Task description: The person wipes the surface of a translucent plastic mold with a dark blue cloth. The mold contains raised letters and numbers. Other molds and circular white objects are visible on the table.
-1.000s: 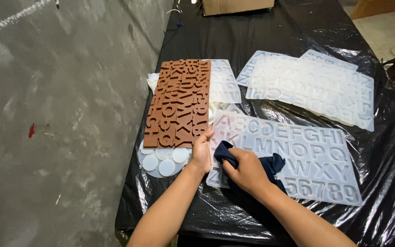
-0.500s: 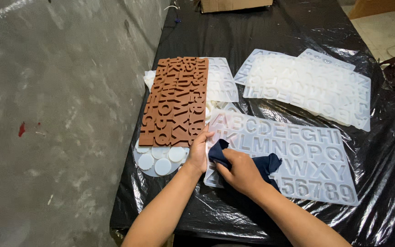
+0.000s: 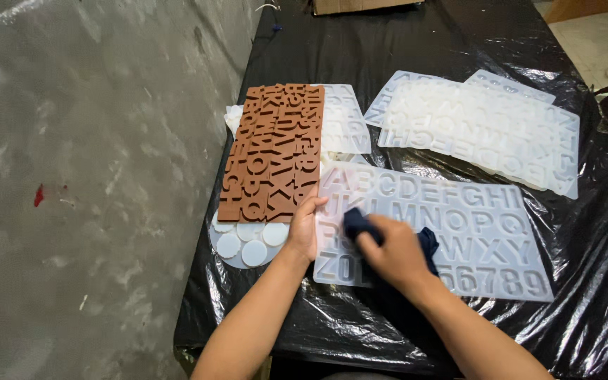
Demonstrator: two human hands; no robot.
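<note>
Right hand (image 3: pixel 395 255) clenched on dark cloth (image 3: pixel 357 224), wiping clear letter mould (image 3: pixel 459 225); left hand (image 3: pixel 305 229) flat, released, pinning its 9 o'clock edge. Press into each cavity.

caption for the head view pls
Right hand rubs dark cloth over clear letter mould; left hand steadies its edge.

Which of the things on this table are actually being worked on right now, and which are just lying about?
In hand:
- clear letter mould, steadied by left hand
- dark blue cloth, pressed on it by right hand

Lying about:
- brown letter mould
- stacked white moulds
- round-cavity mould
- cardboard box
</note>
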